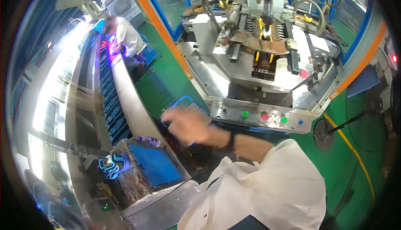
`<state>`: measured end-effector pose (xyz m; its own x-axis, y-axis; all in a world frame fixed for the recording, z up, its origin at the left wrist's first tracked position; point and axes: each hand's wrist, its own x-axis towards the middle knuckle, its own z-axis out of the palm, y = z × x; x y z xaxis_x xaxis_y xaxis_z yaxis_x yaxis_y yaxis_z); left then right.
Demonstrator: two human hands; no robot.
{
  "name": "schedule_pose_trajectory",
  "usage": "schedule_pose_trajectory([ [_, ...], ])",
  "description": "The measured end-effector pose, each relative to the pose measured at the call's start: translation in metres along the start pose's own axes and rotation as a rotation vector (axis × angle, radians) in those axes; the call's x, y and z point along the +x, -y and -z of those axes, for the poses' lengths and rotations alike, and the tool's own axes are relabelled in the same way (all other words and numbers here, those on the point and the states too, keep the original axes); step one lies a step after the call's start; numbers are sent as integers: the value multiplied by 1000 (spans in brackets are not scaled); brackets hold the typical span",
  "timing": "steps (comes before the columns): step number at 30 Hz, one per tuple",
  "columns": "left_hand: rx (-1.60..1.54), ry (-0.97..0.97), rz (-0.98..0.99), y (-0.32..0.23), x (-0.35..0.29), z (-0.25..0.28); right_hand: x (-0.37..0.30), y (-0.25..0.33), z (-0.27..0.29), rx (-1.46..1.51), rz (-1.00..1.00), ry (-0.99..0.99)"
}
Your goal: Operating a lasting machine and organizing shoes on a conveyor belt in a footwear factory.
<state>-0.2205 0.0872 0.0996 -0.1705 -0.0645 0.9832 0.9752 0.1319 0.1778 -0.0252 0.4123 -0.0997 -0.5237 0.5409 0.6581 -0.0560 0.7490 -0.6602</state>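
Observation:
My right hand point(188, 125) reaches leftward across the middle of the view, blurred by motion. A black band point(229, 141) circles its wrist, and a white sleeve point(267, 180) covers the upper part of the arm. Around the fingers shows a thin blue curved edge point(184, 99); whether the hand holds it or it lies behind cannot be told. Below and left of the hand is a box with a blue top panel point(155, 165). At that box's left end sits a looped blue and white piece point(113, 165). My left hand is not in view.
A machine point(267, 75) with a button panel point(263, 116) stands at right, framed by orange posts. Along the left runs a conveyor point(129, 92) carrying several dark blue pieces point(109, 100). A co-worker point(127, 38) sits at its far end. A fan base point(325, 134) stands on the green floor.

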Motion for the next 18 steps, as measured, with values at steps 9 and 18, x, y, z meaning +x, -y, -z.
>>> schedule_pose_trajectory([
  [9,-1415,391,1500,-156,-198,-159,-165,-192,425,-1426,-335,-627],
  [18,-1266,753,1558,-256,-255,-218,-186,-150,395,-881,-412,-741],
])
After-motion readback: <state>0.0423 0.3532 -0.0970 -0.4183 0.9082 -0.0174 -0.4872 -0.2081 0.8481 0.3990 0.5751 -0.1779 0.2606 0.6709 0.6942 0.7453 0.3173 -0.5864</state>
